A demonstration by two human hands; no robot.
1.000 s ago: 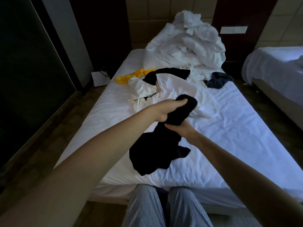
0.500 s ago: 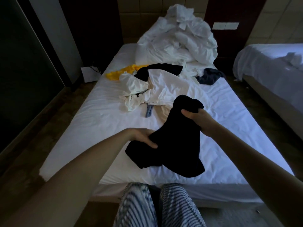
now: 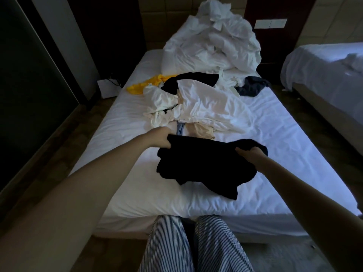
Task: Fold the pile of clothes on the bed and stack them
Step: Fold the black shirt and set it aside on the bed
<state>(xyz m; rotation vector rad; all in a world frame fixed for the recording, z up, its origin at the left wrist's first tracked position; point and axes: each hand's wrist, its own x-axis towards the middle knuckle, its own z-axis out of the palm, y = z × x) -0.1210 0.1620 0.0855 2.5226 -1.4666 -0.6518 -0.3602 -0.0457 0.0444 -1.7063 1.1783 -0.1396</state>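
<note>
Since half a second ago the left hand [image 3: 160,137] has risen to the top edge of the black garment [image 3: 202,163], and the two hands have drawn apart, stretching that edge almost level between them. Nearest, striped trousers [image 3: 170,242] stand against the foot of the bed [image 3: 294,154]. Just beyond, the garment hangs from both grips, its lower part sagging crumpled onto the white sheet. The left hand's fingers curl round its left corner; the right hand [image 3: 249,154] clenches the right corner. Farther up lies the pile of clothes [image 3: 196,103], mostly white, with a yellow piece [image 3: 145,85] at its left and a dark blue one [image 3: 252,88] at its right. A heaped white duvet [image 3: 216,46] fills the bed's head.
</note>
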